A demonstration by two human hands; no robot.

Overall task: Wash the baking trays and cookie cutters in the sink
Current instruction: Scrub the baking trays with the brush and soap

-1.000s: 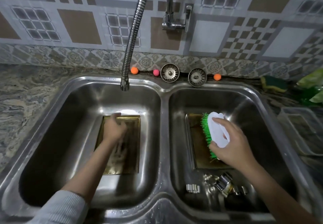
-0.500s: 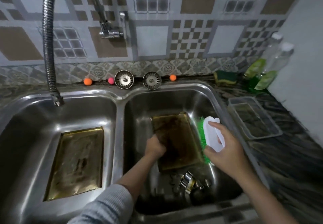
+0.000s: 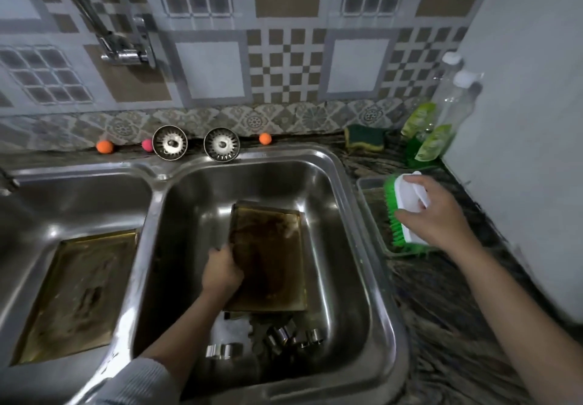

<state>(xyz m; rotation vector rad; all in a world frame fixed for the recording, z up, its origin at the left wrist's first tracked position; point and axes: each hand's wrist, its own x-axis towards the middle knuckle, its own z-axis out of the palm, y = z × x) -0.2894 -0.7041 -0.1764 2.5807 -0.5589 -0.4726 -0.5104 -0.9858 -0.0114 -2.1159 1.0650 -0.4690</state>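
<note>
A double steel sink [image 3: 353, 190] fills the view. A dirty golden baking tray [image 3: 274, 253] lies in the right basin, and my left hand [image 3: 220, 272] grips its left edge. A second golden tray [image 3: 79, 291] lies flat in the left basin. Several metal cookie cutters [image 3: 284, 338] sit at the near end of the right basin. My right hand [image 3: 435, 218] holds a white scrub brush with green bristles [image 3: 407, 205] over a clear plastic container [image 3: 375, 212] on the counter to the right of the sink.
Two sink strainers [image 3: 195, 144] and small orange and pink balls [image 3: 104, 146] line the back ledge. A green sponge [image 3: 366, 138], green soap pouches [image 3: 426, 139] and clear bottles [image 3: 454, 95] stand at the back right by a white wall. The faucet [image 3: 123, 51] is at the upper left.
My left hand left the left-basin tray and took hold of the right-basin tray's edge. My right hand carried the brush out of the basin, rightward over the container. The view shifted right.
</note>
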